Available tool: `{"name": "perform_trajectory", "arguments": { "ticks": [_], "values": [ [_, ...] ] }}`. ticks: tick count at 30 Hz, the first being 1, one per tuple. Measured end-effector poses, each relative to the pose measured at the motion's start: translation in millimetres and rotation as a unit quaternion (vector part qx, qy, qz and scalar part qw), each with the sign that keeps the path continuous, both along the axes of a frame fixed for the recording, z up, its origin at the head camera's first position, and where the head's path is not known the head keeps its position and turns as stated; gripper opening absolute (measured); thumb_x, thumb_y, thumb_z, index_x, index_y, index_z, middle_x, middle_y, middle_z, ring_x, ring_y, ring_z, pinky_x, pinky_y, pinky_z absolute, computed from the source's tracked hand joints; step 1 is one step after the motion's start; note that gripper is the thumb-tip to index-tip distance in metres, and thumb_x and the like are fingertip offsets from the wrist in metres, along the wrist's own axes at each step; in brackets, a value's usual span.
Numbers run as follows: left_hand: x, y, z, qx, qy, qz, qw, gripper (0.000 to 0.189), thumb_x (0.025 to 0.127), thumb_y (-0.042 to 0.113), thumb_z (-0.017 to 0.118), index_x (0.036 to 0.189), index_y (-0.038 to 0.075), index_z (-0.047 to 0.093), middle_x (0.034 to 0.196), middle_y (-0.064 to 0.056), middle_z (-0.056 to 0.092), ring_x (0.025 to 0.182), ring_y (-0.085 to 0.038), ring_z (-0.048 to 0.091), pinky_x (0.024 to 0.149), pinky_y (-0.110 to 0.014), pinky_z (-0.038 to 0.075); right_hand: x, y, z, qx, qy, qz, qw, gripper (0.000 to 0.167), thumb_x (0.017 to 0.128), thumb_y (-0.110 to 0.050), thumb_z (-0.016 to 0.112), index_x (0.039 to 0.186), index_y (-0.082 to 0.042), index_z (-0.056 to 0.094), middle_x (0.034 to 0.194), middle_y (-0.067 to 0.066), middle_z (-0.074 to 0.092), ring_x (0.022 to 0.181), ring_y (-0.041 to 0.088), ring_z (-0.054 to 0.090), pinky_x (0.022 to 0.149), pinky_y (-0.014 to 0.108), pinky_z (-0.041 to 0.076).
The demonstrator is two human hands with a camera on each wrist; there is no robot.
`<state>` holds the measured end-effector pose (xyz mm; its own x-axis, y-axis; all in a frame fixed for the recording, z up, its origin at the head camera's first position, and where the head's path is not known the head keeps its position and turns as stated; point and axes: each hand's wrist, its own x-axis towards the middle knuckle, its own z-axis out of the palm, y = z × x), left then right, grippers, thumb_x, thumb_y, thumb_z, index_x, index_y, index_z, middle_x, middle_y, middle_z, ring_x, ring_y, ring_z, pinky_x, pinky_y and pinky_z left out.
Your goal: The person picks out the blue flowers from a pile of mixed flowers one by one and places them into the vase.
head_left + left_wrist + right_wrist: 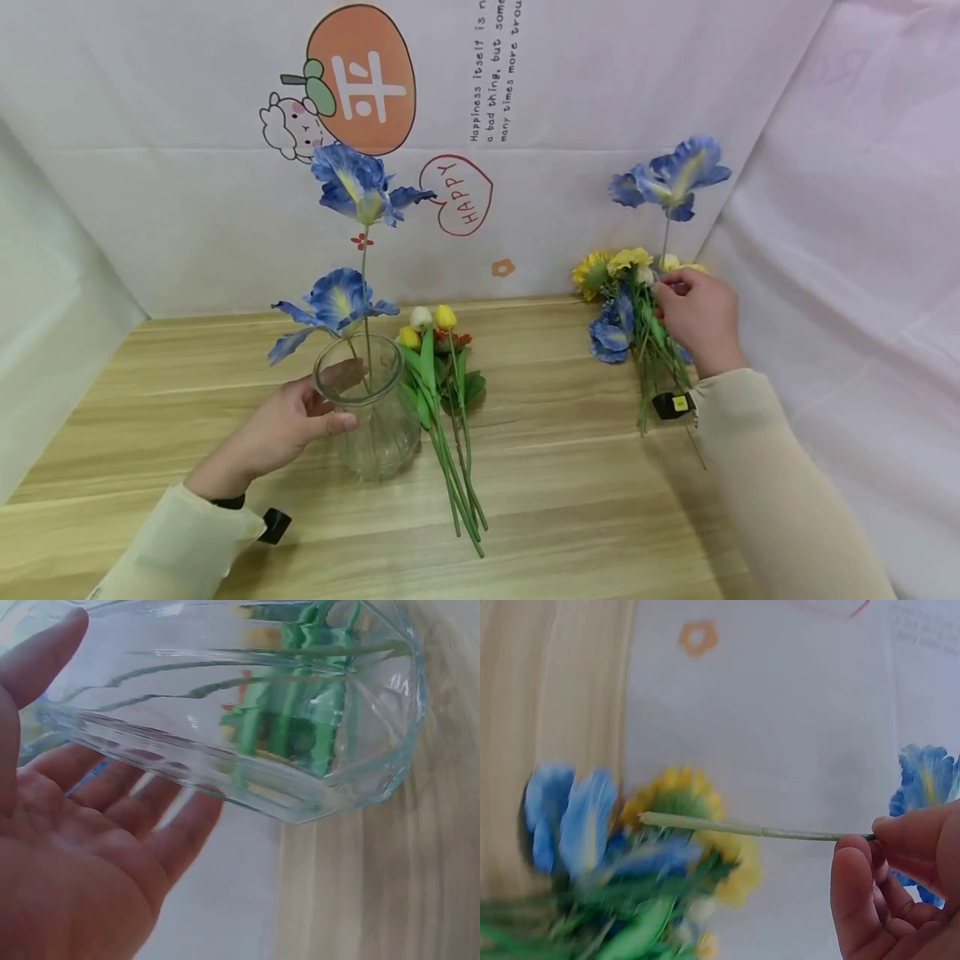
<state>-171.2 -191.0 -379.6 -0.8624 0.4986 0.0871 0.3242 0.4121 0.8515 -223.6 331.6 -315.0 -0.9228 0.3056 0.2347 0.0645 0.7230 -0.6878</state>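
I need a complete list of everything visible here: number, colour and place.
Wooden table: 1, light brown, beneath the flowers
Printed cloth: count unclear, white, behind and beside table
Glass vase: 1, clear, left on table
Vase irises: 2, blue, standing in the vase
Tulips: 3, two yellow, one white, lying right of the vase
Red flower: count unclear, among the tulips
Flower heap: 1, yellow, blue, white and green, right rear
Held iris: 1, blue, above the heap
Wrist devices: 2, black, one per wrist
Sleeves: 2, beige, on the arms
Left hand: 1, bare, around the vase
Right hand: 1, bare, pinching held iris stem
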Motion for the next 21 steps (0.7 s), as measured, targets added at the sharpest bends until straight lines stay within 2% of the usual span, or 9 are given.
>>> {"name": "perform_trajectory", "arguments": {
  "ticks": [3, 8, 10, 11, 13, 15, 17, 20, 21],
  "values": [
    [4.7, 2.2, 5.3, -0.06, 0.017, 0.022, 0.9978, 0.066, 0.097, 0.033, 0.067, 0.154, 0.016, 0.038, 0.148, -0.012, 0.047, 0.13, -0.037, 0.048, 0.103, -0.058, 0.041, 4.0, -16.9, 6.4, -0.013, 0.03, 0.017, 0.9993, 0.031, 0.102, -0.028, 0.058, 0.121, -0.004, 0.067, 0.099, 0.018, 0.067, 0.075, 0.029, 0.069, 0.056, 0.029, 0.054],
    [19.6, 6.4, 20.6, -0.168, 0.039, 0.056, 0.9834, 0.069, 0.101, 0.049, 0.055, 0.151, 0.004, 0.042, 0.142, -0.023, 0.051, 0.121, -0.044, 0.055, 0.095, -0.061, 0.046, 16.3, -46.8, 16.0, -0.009, 0.072, 0.055, 0.9958, 0.028, 0.101, -0.028, 0.06, 0.117, -0.007, 0.069, 0.095, 0.014, 0.07, 0.071, 0.023, 0.067, 0.057, 0.028, 0.053],
    [25.6, 7.4, 28.2, -0.206, 0.047, 0.053, 0.976, 0.067, 0.102, 0.051, 0.05, 0.142, -0.002, 0.05, 0.126, -0.024, 0.062, 0.11, -0.041, 0.062, 0.088, -0.058, 0.051, 22.6, -59.0, 19.0, -0.006, 0.082, 0.071, 0.9941, 0.028, 0.1, -0.03, 0.061, 0.116, -0.008, 0.069, 0.095, 0.011, 0.07, 0.073, 0.023, 0.067, 0.059, 0.028, 0.052],
    [28.4, 8.1, 31.8, -0.222, 0.043, 0.049, 0.9728, 0.063, 0.103, 0.052, 0.049, 0.132, -0.003, 0.058, 0.113, -0.021, 0.067, 0.099, -0.037, 0.065, 0.081, -0.054, 0.054, 25.3, -64.9, 19.9, -0.007, 0.087, 0.08, 0.993, 0.028, 0.1, -0.03, 0.061, 0.116, -0.008, 0.07, 0.095, 0.01, 0.07, 0.074, 0.024, 0.067, 0.06, 0.028, 0.052],
    [34.6, 9.3, 39.3, -0.258, 0.042, 0.028, 0.9648, 0.057, 0.103, 0.054, 0.046, 0.111, 0.002, 0.067, 0.089, -0.01, 0.068, 0.08, -0.026, 0.065, 0.069, -0.046, 0.054, 30.2, -75.6, 21.0, -0.01, 0.099, 0.099, 0.9902, 0.027, 0.1, -0.029, 0.062, 0.115, -0.008, 0.07, 0.093, 0.008, 0.07, 0.074, 0.026, 0.067, 0.06, 0.028, 0.053],
    [43.0, 10.9, 47.8, -0.291, 0.05, -0.006, 0.9555, 0.058, 0.101, 0.056, 0.046, 0.105, 0.003, 0.069, 0.084, -0.005, 0.068, 0.077, -0.024, 0.064, 0.068, -0.044, 0.054, 34.7, -85.7, 21.5, -0.013, 0.109, 0.119, 0.9868, 0.026, 0.101, -0.028, 0.061, 0.115, -0.008, 0.07, 0.093, 0.006, 0.069, 0.074, 0.026, 0.067, 0.061, 0.028, 0.054],
    [53.0, 14.1, 54.5, -0.3, 0.072, -0.056, 0.9494, 0.06, 0.1, 0.058, 0.047, 0.108, 0.004, 0.07, 0.094, -0.007, 0.071, 0.085, -0.027, 0.067, 0.074, -0.047, 0.055, 38.7, -95.6, 20.8, -0.025, 0.118, 0.142, 0.9826, 0.025, 0.101, -0.026, 0.061, 0.114, -0.007, 0.07, 0.092, 0.006, 0.069, 0.073, 0.025, 0.067, 0.06, 0.027, 0.056],
    [69.8, 21.7, 64.1, -0.274, 0.129, -0.131, 0.9442, 0.064, 0.1, 0.056, 0.048, 0.138, 0.005, 0.059, 0.13, -0.006, 0.063, 0.117, -0.028, 0.06, 0.094, -0.051, 0.05, 46.4, -111.9, 19.7, -0.043, 0.129, 0.17, 0.9761, 0.024, 0.1, -0.027, 0.063, 0.112, -0.008, 0.071, 0.091, 0.004, 0.068, 0.072, 0.02, 0.066, 0.059, 0.027, 0.057],
    [74.5, 24.9, 66.9, -0.252, 0.147, -0.149, 0.9449, 0.062, 0.101, 0.053, 0.05, 0.142, 0.008, 0.056, 0.134, -0.003, 0.061, 0.12, -0.025, 0.058, 0.095, -0.05, 0.05, 49.3, -118.1, 19.5, -0.051, 0.134, 0.178, 0.9736, 0.023, 0.1, -0.027, 0.063, 0.112, -0.009, 0.071, 0.091, 0.003, 0.068, 0.072, 0.019, 0.066, 0.059, 0.028, 0.057]
  ]
}}
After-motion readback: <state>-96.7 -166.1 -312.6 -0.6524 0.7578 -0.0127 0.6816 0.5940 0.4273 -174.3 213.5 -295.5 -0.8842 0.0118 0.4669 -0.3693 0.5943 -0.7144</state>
